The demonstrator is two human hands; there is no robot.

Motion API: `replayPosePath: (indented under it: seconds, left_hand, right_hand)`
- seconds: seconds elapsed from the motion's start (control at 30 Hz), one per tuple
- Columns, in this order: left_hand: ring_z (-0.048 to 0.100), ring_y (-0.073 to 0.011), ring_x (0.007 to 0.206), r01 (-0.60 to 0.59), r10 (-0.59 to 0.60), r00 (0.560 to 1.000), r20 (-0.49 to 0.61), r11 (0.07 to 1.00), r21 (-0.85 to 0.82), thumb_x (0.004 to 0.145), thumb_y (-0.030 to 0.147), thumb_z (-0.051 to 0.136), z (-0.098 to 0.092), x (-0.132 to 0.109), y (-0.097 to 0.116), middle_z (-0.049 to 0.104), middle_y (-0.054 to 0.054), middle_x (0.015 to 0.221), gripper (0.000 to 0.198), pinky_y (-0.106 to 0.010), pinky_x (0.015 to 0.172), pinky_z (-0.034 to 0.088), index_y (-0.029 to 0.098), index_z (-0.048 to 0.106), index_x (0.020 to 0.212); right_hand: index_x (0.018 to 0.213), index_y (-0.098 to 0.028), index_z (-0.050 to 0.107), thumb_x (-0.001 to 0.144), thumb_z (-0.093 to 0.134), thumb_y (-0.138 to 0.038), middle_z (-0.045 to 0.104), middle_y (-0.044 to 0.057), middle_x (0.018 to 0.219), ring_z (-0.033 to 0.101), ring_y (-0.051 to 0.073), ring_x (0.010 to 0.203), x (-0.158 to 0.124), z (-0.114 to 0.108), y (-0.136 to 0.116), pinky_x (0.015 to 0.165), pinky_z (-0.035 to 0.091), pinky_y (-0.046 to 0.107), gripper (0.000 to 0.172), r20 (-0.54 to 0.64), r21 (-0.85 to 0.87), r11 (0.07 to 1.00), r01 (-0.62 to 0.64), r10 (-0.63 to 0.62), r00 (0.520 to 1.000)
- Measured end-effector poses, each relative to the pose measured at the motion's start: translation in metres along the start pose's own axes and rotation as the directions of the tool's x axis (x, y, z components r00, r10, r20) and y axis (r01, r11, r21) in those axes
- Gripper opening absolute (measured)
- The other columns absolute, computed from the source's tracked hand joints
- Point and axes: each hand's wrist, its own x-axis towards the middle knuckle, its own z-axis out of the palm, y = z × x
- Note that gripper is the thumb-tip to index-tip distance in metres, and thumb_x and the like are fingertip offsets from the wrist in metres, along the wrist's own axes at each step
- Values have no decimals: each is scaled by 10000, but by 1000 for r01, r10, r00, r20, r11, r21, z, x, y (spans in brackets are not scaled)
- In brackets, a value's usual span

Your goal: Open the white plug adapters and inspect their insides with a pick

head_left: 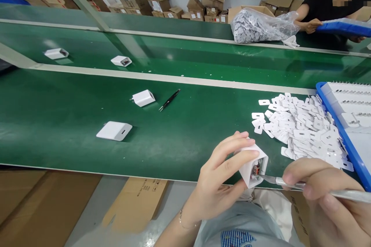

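- Left hand (220, 173) clamped around white charger housing (252, 164), open end facing right, held above belt edge.
- Right hand (324, 197) pinched on metal tweezers (290, 182); tip touches housing opening.
- Pile of white cover plates (301, 127) lies just beyond, beside blue tray (344, 139).

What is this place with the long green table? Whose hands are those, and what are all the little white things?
The camera sits on a person's head and looks down, so the two hands at the bottom are that person's own. The left hand holds a white charger block with its end open, so you can see small parts inside. The right hand holds silver tweezers, with the tip at that opening. The green belt is a long work surface. On it lie more white chargers, black tweezers and a pile of small white plates. A blue tray sits at the right. Far back, another person works near a bag of white parts.
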Motion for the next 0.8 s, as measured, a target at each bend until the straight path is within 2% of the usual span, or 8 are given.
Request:
replayPosePath:
  seconds: [0.13, 0.33, 0.5, 0.63, 0.7, 0.8]
  left_hand:
    - [676, -290, 1241, 7, -7, 999, -36, 1000, -19, 892, 40, 633, 2, 0, 0, 714, -118, 1243, 470, -499, 1070, 578, 226, 606, 1323]
    - [674, -258, 1239, -26, 26, 997, -77, 1000, -3, 869, 15, 651, 8, -1, -4, 711, -115, 1220, 470, -447, 1118, 550, 192, 620, 1303]
    - [680, -246, 1228, -36, 40, 998, -39, 994, 100, 878, -3, 633, 10, -2, -9, 719, -103, 1192, 415, -446, 1123, 547, 199, 639, 1240]
    - [679, -251, 1235, -1, 2, 1000, -28, 999, 38, 875, 12, 653, 14, -4, -12, 717, -104, 1210, 433, -443, 1110, 556, 212, 629, 1259]
    - [668, -267, 1255, 60, -60, 998, -27, 998, -19, 863, 18, 667, 15, -7, -13, 712, -105, 1236, 482, -446, 1089, 568, 227, 619, 1295]
    - [667, -286, 1250, 147, -149, 989, -18, 986, -83, 853, 69, 721, 16, -10, -14, 703, -112, 1267, 540, -427, 1042, 590, 241, 604, 1351]
  right_hand:
    - [1021, -248, 702, 1028, 449, -199, 726, 65, 864, 690, 218, 755, 15, 6, 6, 578, 580, 326, 258, -35, 234, 972, 11, -3, 999]
    - [1014, -216, 727, 1022, 471, -190, 731, 67, 892, 685, 178, 708, 25, 7, 17, 567, 596, 285, 258, -4, 432, 901, -26, 31, 1000]
    - [891, -204, 727, 1010, 554, -247, 730, 52, 837, 685, 150, 611, 31, 6, 26, 545, 603, 266, 214, -17, 494, 842, -219, 261, 965]
    - [822, -192, 700, 996, 595, -287, 719, 28, 749, 648, 111, 506, 34, 8, 31, 475, 571, 207, 224, 1, 593, 726, -349, 433, 902]
    - [830, -196, 699, 1003, 585, -284, 719, 24, 748, 653, 109, 512, 32, 9, 30, 482, 580, 203, 226, -47, 578, 749, -325, 428, 903]
    - [923, -220, 723, 1023, 545, -244, 732, 35, 819, 692, 141, 594, 23, 11, 25, 513, 613, 256, 206, -189, 402, 907, -128, 219, 957]
